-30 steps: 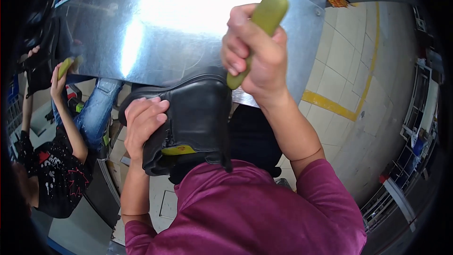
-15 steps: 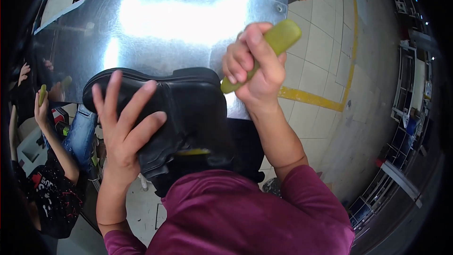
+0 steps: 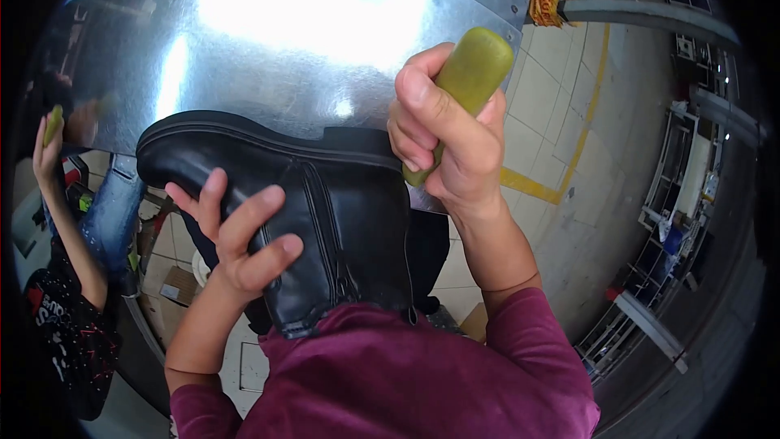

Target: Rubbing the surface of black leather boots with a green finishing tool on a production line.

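A black ankle boot (image 3: 349,219) with a side zipper lies against my body, its sole edge turned to the far side and its toe to the left. My left hand (image 3: 248,236) grips it across the instep, thumb and fingers spread over the leather. The fist of my right hand (image 3: 451,114) is closed round a long olive-green bar (image 3: 479,65) with rounded ends. Its lower end is at the boot's heel; whether it touches the leather I cannot tell.
A shiny metal table (image 3: 268,57) stretches beyond the boot. At left, a person in a black patterned shirt (image 3: 77,333) holds up a similar green bar (image 3: 53,124). To the right, a grey rail (image 3: 642,10) carries an orange wrapping (image 3: 548,2); metal racks (image 3: 650,228) stand farther off.
The boot has turned to show more of its zipper side. My left fingers have slid lower toward its shaft. My right hand has shifted slightly right and nearer with the green bar.
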{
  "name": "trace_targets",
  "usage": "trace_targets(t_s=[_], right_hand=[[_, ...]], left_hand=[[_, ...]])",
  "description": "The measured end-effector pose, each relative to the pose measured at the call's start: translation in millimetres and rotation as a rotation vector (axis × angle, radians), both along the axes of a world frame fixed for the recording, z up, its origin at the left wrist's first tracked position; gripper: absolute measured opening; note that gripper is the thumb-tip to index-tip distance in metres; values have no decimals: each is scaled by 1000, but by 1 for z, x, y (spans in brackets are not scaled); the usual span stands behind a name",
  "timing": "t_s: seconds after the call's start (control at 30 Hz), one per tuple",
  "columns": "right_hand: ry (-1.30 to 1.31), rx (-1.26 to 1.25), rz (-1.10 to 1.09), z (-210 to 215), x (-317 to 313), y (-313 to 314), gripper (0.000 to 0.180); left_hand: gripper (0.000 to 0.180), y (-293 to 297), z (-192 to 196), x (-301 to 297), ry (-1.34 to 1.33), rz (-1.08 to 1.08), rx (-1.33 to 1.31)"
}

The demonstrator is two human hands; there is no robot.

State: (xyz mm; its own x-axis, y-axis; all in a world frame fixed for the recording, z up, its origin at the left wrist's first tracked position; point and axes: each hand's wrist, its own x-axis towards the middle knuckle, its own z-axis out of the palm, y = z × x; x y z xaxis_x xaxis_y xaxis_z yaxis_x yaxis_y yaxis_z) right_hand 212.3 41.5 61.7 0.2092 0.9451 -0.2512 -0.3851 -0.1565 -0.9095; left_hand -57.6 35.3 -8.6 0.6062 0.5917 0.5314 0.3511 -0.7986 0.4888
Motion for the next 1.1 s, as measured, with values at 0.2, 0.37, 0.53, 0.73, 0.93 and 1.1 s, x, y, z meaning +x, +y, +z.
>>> trace_targets(t_s=[0.2,0.37,0.53,0.73,0.93,1.1], right_hand=[[-92,-68,179,16,-34,21,19],[-260,-43,263,18,-49,29,23],[-398,138,261,15,-69,39,27],[-65,336,-15,7,-33,58,22],[316,304,-197,2,22,-10,23],[248,283,-151,-15,20,-26,21]], left_hand=[[30,-13,-14,-10,-74,-21,90],[24,-8,-16,-3,-138,-32,169],[23,-8,-5,-5,-93,-11,48],[28,13,22,15,-50,15,-111],[30,4,29,20,-24,17,-49],[29,3,23,17,-9,21,-67]])
